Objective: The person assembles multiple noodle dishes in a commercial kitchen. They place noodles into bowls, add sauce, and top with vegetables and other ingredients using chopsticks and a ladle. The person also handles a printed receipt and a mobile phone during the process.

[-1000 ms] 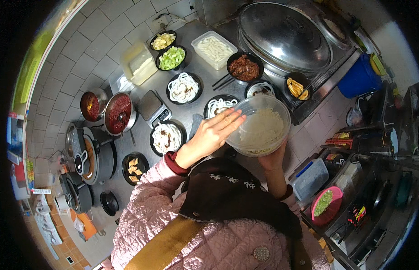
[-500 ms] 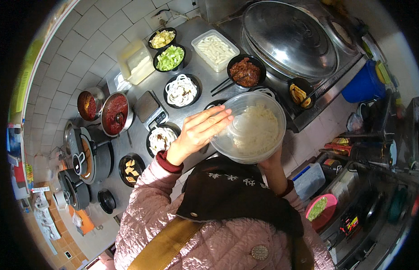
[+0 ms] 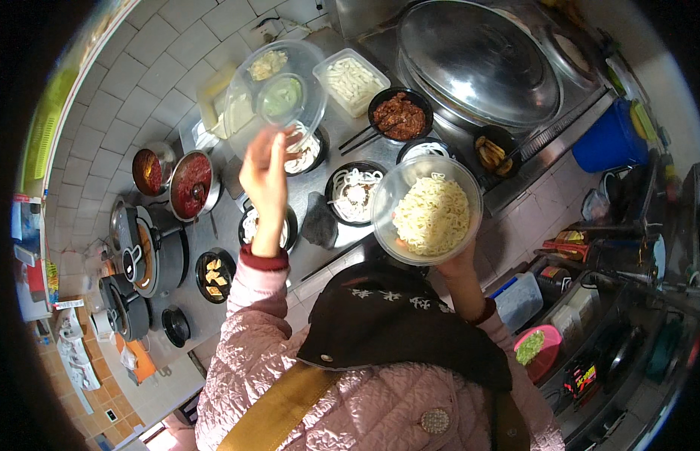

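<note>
My left hand (image 3: pixel 266 177) grips the near edge of a round, see-through lid (image 3: pixel 309 64), held up over the back left of the counter. Through it show yellow and green cut pieces in bowls. My right hand (image 3: pixel 461 263) supports a round translucent tub (image 3: pixel 475 197) from below and at its near right side, its fingers mostly hidden. Pale yellow noodles (image 3: pixel 433 216) fill much of this uncovered tub. Just left of the tub stands a black bowl of white noodles with dark sauce (image 3: pixel 356 194). Another black bowl with white strands (image 3: pixel 427 149) is right behind it.
A black bowl of reddish-brown meat (image 3: pixel 400 114), chopsticks (image 3: pixel 359 138) and a box of white sticks (image 3: pixel 354 81) stand behind. A large lidded pan (image 3: pixel 485 60) fills the back right. Pots of red sauce (image 3: pixel 192 184) stand left. A dark cloth (image 3: pixel 319 219) lies near the counter edge.
The lid has come off the tub and swung to the far left in my left hand. The noodles are now uncovered. The tub stays in my right hand.
</note>
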`<act>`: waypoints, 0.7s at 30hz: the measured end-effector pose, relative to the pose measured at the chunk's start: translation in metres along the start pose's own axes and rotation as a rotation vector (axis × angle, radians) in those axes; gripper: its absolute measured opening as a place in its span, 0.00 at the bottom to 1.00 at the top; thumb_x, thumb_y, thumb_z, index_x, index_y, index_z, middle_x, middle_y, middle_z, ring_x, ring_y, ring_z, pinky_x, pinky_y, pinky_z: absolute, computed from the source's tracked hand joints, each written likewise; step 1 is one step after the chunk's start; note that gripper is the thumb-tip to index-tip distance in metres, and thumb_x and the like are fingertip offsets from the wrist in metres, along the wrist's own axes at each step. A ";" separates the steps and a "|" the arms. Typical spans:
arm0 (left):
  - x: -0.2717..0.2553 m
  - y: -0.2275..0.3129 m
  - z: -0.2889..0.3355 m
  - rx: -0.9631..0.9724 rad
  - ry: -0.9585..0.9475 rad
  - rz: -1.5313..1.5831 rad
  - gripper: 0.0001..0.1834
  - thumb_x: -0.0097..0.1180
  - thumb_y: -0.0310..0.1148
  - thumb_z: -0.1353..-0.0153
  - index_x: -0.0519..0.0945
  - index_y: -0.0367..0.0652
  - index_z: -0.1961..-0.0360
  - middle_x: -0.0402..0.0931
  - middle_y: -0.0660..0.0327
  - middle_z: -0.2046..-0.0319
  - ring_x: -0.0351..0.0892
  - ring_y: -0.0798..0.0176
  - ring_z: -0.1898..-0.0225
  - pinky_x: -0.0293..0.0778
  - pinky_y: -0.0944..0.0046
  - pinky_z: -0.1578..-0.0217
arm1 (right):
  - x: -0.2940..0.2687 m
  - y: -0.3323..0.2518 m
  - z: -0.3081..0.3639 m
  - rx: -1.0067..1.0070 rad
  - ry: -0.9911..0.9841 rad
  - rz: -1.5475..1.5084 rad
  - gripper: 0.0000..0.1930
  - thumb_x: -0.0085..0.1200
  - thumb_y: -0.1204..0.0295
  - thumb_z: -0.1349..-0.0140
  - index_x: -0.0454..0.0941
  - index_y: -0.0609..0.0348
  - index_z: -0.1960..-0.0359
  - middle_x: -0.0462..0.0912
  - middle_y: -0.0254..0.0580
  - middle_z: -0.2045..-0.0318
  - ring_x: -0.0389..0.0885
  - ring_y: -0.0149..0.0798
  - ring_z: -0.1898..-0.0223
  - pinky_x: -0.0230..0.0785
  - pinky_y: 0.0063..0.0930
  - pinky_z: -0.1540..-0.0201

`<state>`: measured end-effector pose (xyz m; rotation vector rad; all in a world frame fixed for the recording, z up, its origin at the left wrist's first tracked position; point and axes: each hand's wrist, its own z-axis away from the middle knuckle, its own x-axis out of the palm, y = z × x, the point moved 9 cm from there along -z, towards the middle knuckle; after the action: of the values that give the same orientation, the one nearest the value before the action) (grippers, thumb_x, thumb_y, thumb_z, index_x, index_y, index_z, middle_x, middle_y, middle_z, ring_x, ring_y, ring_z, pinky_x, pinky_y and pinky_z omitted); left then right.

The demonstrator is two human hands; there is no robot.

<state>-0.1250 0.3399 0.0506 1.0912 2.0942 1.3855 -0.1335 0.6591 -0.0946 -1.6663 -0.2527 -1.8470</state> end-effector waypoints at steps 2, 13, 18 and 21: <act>-0.009 -0.059 -0.025 -0.314 -0.027 -0.024 0.19 0.55 0.30 0.32 0.68 0.32 0.44 0.82 0.46 0.60 0.86 0.54 0.61 0.80 0.66 0.68 | -0.006 -0.007 0.007 -0.018 0.008 -0.023 0.41 0.41 0.35 0.36 0.55 0.48 0.29 0.61 0.46 0.32 0.64 0.52 0.34 0.62 0.58 0.35; -0.017 -0.165 -0.063 -0.233 -0.008 -0.493 0.11 0.56 0.35 0.34 0.80 0.37 0.58 0.84 0.55 0.69 0.84 0.67 0.69 0.77 0.66 0.64 | -0.017 -0.067 0.086 -0.123 -0.045 -0.099 0.37 0.38 0.40 0.32 0.56 0.49 0.30 0.62 0.47 0.32 0.64 0.52 0.33 0.60 0.57 0.34; -0.005 -0.108 -0.064 0.026 -0.045 -0.346 0.16 0.51 0.38 0.29 0.77 0.35 0.51 0.82 0.55 0.59 0.80 0.63 0.55 0.74 0.64 0.51 | -0.029 -0.091 0.119 -0.289 -0.003 -0.098 0.35 0.38 0.43 0.31 0.56 0.50 0.30 0.63 0.47 0.32 0.63 0.51 0.33 0.59 0.56 0.33; 0.034 -0.084 -0.055 -0.054 -0.172 -0.268 0.18 0.50 0.40 0.28 0.74 0.36 0.48 0.80 0.50 0.52 0.80 0.58 0.51 0.74 0.60 0.49 | -0.036 -0.093 0.129 -0.369 -0.008 -0.132 0.34 0.38 0.45 0.30 0.56 0.51 0.30 0.63 0.47 0.32 0.63 0.50 0.33 0.59 0.55 0.33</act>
<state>-0.2161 0.3171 0.0011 0.8404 1.9822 1.1701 -0.0795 0.8122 -0.0807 -1.9416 -0.0242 -2.0817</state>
